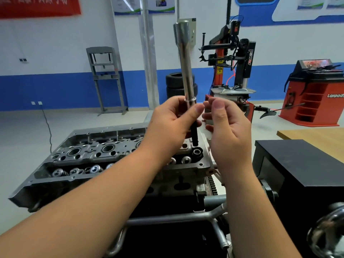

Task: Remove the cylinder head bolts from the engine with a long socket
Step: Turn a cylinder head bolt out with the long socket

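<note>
Workshop floor lay behind the engine (104, 157). Left hand (171, 123) gripped the upright socket (187, 67), a dark bolt (194, 135) protruding below. Right hand (227, 127) hovered just beside, fingers loosely curled, holding nothing.

White-and-blue wall (55, 53), grey floor (28, 131), stacked tyres (176, 84), wooden table (316, 136).

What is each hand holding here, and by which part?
The left hand grips the long socket near its lower end, with a bolt protruding below. The right hand holds nothing.
</note>
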The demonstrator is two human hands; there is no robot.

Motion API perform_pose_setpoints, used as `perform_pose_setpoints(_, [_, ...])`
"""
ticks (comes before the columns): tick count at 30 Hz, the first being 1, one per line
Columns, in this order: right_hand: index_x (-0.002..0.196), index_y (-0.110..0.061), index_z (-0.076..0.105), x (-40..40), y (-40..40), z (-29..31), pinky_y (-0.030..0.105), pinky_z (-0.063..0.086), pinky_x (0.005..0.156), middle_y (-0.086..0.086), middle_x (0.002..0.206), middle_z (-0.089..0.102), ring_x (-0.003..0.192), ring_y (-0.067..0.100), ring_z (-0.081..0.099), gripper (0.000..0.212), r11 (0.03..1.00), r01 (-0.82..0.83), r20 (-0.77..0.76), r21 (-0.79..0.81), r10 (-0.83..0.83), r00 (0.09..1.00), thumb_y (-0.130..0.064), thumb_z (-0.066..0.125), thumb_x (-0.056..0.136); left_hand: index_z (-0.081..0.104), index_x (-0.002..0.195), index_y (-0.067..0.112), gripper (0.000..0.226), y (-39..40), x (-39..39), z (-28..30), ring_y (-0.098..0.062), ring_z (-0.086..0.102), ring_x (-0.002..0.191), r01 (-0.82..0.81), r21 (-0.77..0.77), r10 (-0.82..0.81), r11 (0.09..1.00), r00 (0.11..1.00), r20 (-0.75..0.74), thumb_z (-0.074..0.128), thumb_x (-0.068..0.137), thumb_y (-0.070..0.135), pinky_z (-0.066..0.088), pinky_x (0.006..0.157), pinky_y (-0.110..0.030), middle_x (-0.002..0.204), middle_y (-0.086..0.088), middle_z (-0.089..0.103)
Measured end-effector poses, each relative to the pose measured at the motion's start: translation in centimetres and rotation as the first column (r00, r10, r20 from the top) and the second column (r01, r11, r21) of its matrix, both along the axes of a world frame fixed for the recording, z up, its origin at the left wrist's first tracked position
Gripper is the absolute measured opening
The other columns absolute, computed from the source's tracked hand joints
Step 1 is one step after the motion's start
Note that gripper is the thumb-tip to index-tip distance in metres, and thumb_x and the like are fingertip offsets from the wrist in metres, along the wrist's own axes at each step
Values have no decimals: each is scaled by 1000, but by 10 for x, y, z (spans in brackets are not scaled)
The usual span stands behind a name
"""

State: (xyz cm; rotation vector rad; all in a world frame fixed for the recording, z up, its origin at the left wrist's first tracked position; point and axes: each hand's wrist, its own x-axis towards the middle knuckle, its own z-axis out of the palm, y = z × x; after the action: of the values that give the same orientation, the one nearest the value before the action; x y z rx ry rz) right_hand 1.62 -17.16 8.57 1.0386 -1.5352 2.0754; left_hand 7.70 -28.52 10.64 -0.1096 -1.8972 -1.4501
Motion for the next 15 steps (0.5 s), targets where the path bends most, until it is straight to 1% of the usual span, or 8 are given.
perform_pose_setpoints(2, [95,-39,65,-4,4,-3,19,52,72,-18,91,71,85,2,66,19,998,11,-15,62,-10,1000,-47,49,99,67,99,23,10,-5,1,10,-14,76,81,-23,-23,23,999,1000,-22,70,97,32,66,74,-39,84,10,74])
perform_pose_setpoints(4, [94,-37,66,-9,10,-5,14,50,68,-21,86,70,81,0,66,12,985,26,-24,170,-23,999,-41,56,98,65,103,24,11,-13,4,13,-13,76,81,-49,-39,49,998,999,-11,70,97,32,65,69,-34,84,13,75])
perform_pose_setpoints(6, [93,-37,68,-11,15,-6,13,50,67,-22,86,70,80,0,66,6,952,40,-31,305,-33,999,-37,63,97,62,105,25,11,-24,11,7,-15,77,82,-74,-20,75,997,997,5,69,99,31,63,66,-31,85,15,74])
perform_pose_setpoints(8, [94,-35,69,-8,19,-9,15,52,68,-16,84,70,78,1,65,2,894,55,-21,445,-51,998,-34,69,93,62,105,25,12,-34,18,-4,-17,77,84,-124,32,123,992,992,24,68,98,33,63,66,-30,88,7,74])
perform_pose_setpoints(9, [97,-33,70,-6,19,-11,19,52,70,-14,82,69,77,2,64,6,851,68,-17,521,-70,997,-34,71,91,62,104,25,12,-39,22,-10,-17,77,84,-155,56,153,986,988,36,68,98,33,63,65,-30,89,3,73])
perform_pose_setpoints(11, [106,-29,71,-1,18,-9,24,48,72,-17,88,64,77,2,60,18,714,103,-40,692,-104,994,-32,73,89,61,104,25,12,-48,29,-19,-14,77,85,-212,44,209,976,976,65,68,99,33,62,63,-27,91,1,73])
perform_pose_setpoints(13, [112,-27,71,2,15,3,25,42,73,-15,96,62,85,7,56,25,500,177,-132,847,-125,983,-28,74,87,60,104,26,12,-53,34,-26,-11,77,84,-225,-1,224,974,971,86,67,99,34,62,62,-26,90,6,74])
perform_pose_setpoints(15, [110,-24,71,4,8,19,27,43,74,-5,101,64,93,16,58,26,280,272,-252,921,-107,962,-23,72,84,60,102,27,13,-55,36,-30,-10,77,84,-202,-7,201,979,975,90,67,99,38,64,64,-29,89,10,74])
